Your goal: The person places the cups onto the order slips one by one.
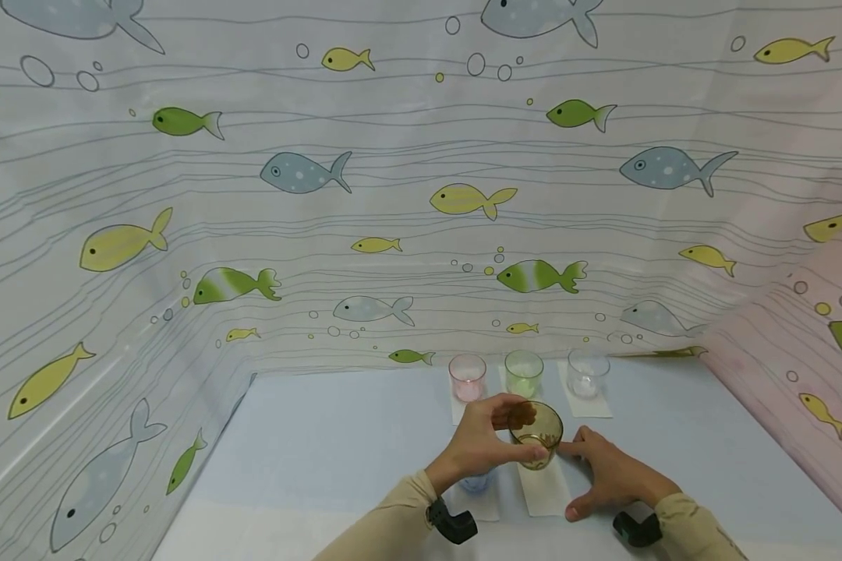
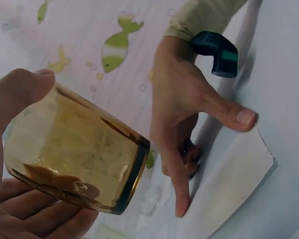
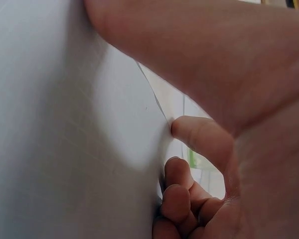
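Note:
My left hand [image 1: 479,438] grips an amber drinking glass [image 1: 544,433], thumb on one side and fingers on the other. In the left wrist view, the glass [image 2: 84,144] lies tilted on its side in the grasp, raised off the table. Below it, a white paper strip [image 1: 544,495] lies flat on the table. Beside that paper is my right hand [image 1: 616,471], thumb and index finger spread apart at the paper's edge and the other fingers curled in. The right wrist view shows the index fingertip at the edge of the paper; nothing is held there.
A pink glass [image 1: 467,379], a green glass [image 1: 524,375] and a clear glass [image 1: 588,375] stand on paper strips in a back row. Near my left wrist is a blue glass [image 1: 475,483], partly hidden. Fish-patterned curtain [image 1: 393,226] encloses the pale table [image 1: 323,444].

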{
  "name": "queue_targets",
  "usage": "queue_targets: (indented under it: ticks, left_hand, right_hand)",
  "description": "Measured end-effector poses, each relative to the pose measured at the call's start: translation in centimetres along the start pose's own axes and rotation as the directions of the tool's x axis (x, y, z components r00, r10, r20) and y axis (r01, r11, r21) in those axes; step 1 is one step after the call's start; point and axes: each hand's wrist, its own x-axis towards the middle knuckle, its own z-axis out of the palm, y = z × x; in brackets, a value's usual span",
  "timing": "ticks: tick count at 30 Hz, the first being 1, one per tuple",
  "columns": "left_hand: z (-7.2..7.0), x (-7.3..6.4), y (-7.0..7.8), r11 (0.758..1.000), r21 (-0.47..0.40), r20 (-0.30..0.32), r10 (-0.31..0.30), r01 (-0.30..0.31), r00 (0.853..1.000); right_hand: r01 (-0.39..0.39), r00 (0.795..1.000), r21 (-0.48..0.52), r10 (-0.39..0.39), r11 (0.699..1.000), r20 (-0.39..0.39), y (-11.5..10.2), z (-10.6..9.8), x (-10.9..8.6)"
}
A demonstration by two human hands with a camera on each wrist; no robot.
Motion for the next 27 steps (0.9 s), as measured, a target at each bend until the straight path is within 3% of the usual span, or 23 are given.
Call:
queue_targets:
  ticks: [9,17,27]
  left_hand:
    - [1.0,0.2,-0.5,0.995,0.087,0.042,-0.057,0.053,0.998]
    - [1.2,0.7,-0.9,0.968,0.222,0.003,-0.121,0.117,0.993]
    - [1.6,1.1,-0.8,0.936,0.337,0.048,-0.131,0.107,0.99]
  right_hand:
    - [0.043,0.999,-0.036,-0.044,0.998,-0.014,0.4,0.1,0.1]
    - [0.055,0.998,-0.038,-0.056,0.998,-0.019,0.4,0.2,0.2]
    - [0.062,0.998,-0.047,-0.063,0.997,-0.029,0.4,0.2,0.0]
